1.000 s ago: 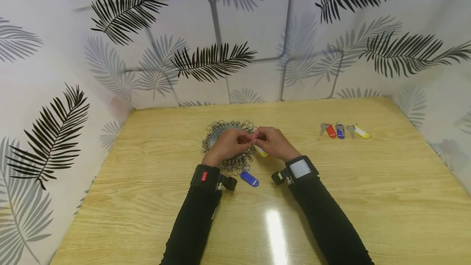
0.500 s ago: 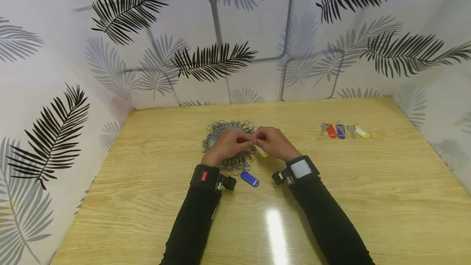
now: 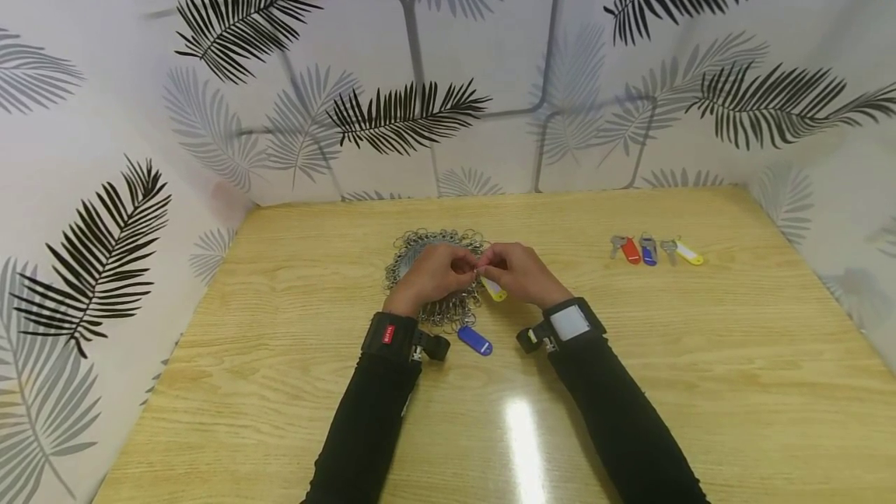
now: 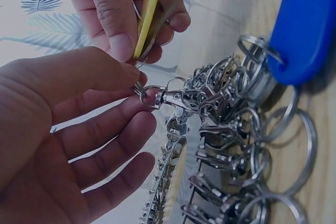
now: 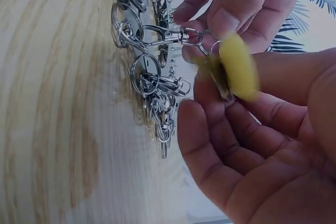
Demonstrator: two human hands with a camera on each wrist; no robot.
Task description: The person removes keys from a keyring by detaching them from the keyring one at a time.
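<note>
Over the right side of a round grey holder (image 3: 408, 261) ringed with metal swivel clasps, both hands meet. My left hand (image 3: 437, 274) pinches a split key ring (image 4: 138, 88) that is linked to one swivel clasp (image 4: 170, 97); its other fingers lie loosely curled below. With thumb and fingers my right hand (image 3: 519, 274) holds a yellow key tag (image 5: 239, 69) and a metal key (image 5: 212, 74) close to that ring. The tag hangs slanted from the hand in the head view. Fingertips partly hide where tag, key and ring come together.
A blue key tag (image 3: 475, 340) on a ring lies at the holder's near edge. Farther right on the wooden table (image 3: 735, 333) lie a red tag (image 3: 631, 250), a second blue tag (image 3: 649, 250) and another yellow tag (image 3: 689, 252), with keys. A patterned wall (image 3: 490, 154) stands behind.
The yellow tag has shifted slightly left and down and hangs a little steeper. Both hands stay nearly in place, with only small finger movement.
</note>
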